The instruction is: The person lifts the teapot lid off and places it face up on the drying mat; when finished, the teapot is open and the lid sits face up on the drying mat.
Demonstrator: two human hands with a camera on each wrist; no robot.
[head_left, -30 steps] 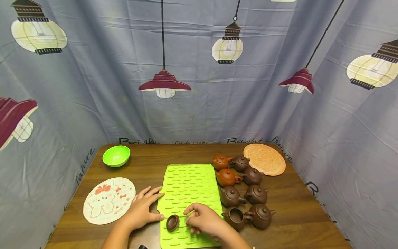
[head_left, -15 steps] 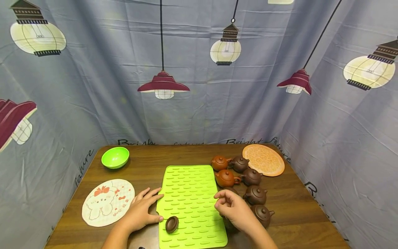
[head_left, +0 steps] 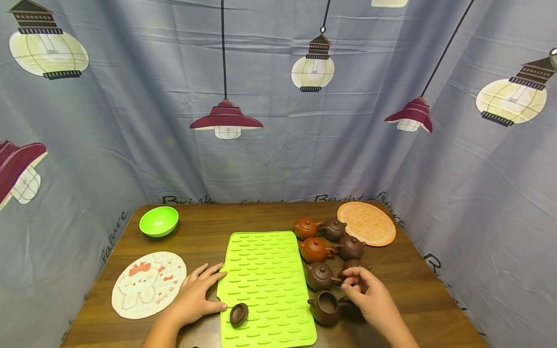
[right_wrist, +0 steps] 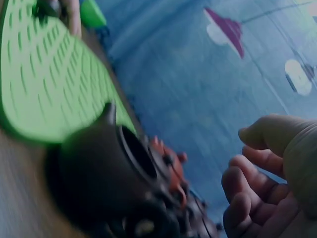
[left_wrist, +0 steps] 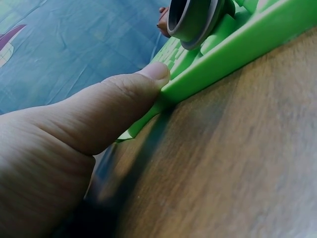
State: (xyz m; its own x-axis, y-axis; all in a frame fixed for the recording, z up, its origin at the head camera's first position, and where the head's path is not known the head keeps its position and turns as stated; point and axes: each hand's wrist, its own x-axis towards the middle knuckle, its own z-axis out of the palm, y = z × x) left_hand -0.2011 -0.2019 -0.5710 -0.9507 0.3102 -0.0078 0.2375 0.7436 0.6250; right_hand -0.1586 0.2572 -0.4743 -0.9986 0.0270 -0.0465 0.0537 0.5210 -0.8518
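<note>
My left hand (head_left: 196, 297) lies spread at the left edge of the lime-green ridged mat (head_left: 270, 270), thumb and fingertips touching its rim. Close to that thumb a dark brown teapot lid (head_left: 239, 315) sits tilted on the mat. My right hand (head_left: 372, 297) hovers over the right-hand teapots, fingers loosely bent and holding nothing. It hides most of the nearest lidded teapot and part of the dark teapot (head_left: 356, 264) behind. Left of it stands a lidless dark brown teapot (head_left: 324, 316), its open mouth showing in the right wrist view too.
Several more teapots stand in two rows right of the mat, including orange-brown ones (head_left: 314, 250). An orange round mat (head_left: 367, 223) lies at the back right. Leftward are a green bowl (head_left: 159, 222) and a round rabbit-print mat (head_left: 148, 285). A printed curtain (head_left: 270, 164) surrounds the table.
My right hand has moved right, from over the mat beside the lid, past the lidless teapot, to the outer teapot row. My left hand and the lid have stayed in place.
</note>
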